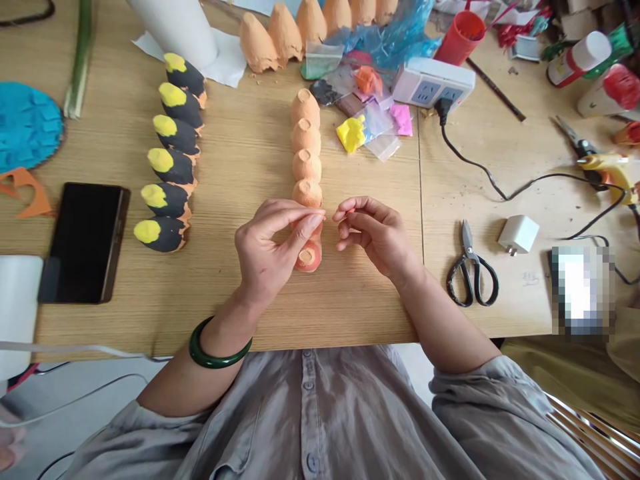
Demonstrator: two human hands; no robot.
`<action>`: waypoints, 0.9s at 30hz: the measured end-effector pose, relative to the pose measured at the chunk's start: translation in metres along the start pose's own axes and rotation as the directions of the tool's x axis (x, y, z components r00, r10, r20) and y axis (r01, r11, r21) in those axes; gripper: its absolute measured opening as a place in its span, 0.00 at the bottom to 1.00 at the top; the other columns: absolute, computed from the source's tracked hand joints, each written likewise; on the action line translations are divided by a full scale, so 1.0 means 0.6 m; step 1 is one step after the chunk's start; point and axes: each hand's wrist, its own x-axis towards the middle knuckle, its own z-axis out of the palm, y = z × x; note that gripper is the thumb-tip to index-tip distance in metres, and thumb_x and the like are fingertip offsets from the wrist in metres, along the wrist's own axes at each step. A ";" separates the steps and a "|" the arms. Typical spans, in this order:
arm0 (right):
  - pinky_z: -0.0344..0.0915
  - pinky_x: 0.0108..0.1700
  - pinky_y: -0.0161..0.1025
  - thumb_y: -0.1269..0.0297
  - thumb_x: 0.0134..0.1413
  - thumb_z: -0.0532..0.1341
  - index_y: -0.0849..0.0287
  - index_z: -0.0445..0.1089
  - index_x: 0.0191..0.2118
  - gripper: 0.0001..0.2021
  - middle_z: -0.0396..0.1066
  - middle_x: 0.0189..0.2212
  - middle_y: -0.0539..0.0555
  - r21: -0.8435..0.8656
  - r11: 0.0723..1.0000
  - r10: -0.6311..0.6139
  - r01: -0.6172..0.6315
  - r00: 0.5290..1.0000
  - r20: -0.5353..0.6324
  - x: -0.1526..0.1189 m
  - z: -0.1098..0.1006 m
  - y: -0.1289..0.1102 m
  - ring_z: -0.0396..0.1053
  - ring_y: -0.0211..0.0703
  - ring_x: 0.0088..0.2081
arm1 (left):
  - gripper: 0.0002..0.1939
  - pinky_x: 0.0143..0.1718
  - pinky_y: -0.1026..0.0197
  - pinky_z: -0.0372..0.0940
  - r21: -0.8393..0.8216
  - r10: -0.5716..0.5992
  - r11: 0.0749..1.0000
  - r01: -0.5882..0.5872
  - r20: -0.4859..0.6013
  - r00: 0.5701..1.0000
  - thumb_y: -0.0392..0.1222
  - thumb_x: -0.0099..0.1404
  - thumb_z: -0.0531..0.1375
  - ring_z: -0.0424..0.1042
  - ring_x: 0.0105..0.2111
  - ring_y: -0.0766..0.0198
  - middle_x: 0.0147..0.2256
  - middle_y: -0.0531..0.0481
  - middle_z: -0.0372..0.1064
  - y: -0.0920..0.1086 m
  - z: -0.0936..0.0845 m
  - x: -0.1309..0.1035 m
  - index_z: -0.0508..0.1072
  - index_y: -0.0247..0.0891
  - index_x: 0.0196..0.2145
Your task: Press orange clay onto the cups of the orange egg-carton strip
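Observation:
A column of several orange cone-shaped pieces (pixel 306 137) stands on the wooden table in front of me; the nearest piece (pixel 307 257) has a redder coating round its top. My left hand (pixel 273 243) is over the near part of the column, thumb and forefinger pinched on something too small to make out. Just right of the column, my right hand (pixel 375 233) has its fingers curled, with a small bit of orange-red material between thumb and forefinger. Further left is a row of black pieces with yellow tips (pixel 173 167).
Black-handled scissors (pixel 470 267), a white plug adapter (pixel 519 233) and a cable lie right. Behind are clay packets (pixel 351 133), a power strip (pixel 433 83) and more orange cones (pixel 285 33). A black phone (pixel 85 243) lies left. Part of another person shows at right.

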 end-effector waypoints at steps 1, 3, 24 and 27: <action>0.84 0.33 0.35 0.59 0.58 0.82 0.58 0.80 0.43 0.15 0.82 0.40 0.51 0.011 1.000 0.000 0.000 1.000 -0.002 -0.001 0.000 -0.001 0.76 0.35 0.33 | 0.14 0.50 0.43 0.84 0.012 -0.005 1.000 0.005 -0.002 1.000 0.54 0.87 0.67 0.87 0.44 0.53 0.41 0.51 0.89 0.000 0.001 0.000 0.89 0.52 0.42; 0.81 0.30 0.33 0.59 0.59 0.82 0.58 0.80 0.42 0.15 0.79 0.37 0.49 0.001 1.000 -0.011 0.011 1.000 0.004 -0.003 0.004 -0.001 0.73 0.34 0.32 | 0.15 0.49 0.43 0.84 0.035 0.029 0.999 -0.028 -0.021 0.999 0.55 0.87 0.68 0.87 0.42 0.54 0.40 0.52 0.88 -0.001 0.002 0.000 0.88 0.52 0.41; 0.66 0.33 0.39 0.41 0.66 0.81 0.54 0.79 0.40 0.22 0.72 0.33 0.49 -0.457 0.808 -0.386 0.371 0.920 0.064 -0.029 0.034 0.010 0.63 0.38 0.32 | 0.27 0.52 0.40 0.83 0.171 0.136 0.975 -0.143 0.052 0.989 0.62 0.90 0.59 0.86 0.44 0.52 0.36 0.51 0.86 -0.006 0.003 0.003 0.83 0.50 0.35; 0.62 0.28 0.36 0.38 0.64 0.81 0.54 0.77 0.38 0.25 0.69 0.31 0.49 -0.391 0.876 -0.325 0.281 0.944 -0.049 -0.020 0.033 0.005 0.63 0.37 0.31 | 0.22 0.53 0.42 0.82 0.224 0.110 0.969 -0.108 0.002 0.994 0.66 0.89 0.61 0.86 0.49 0.54 0.46 0.51 0.89 -0.025 -0.003 0.008 0.87 0.51 0.48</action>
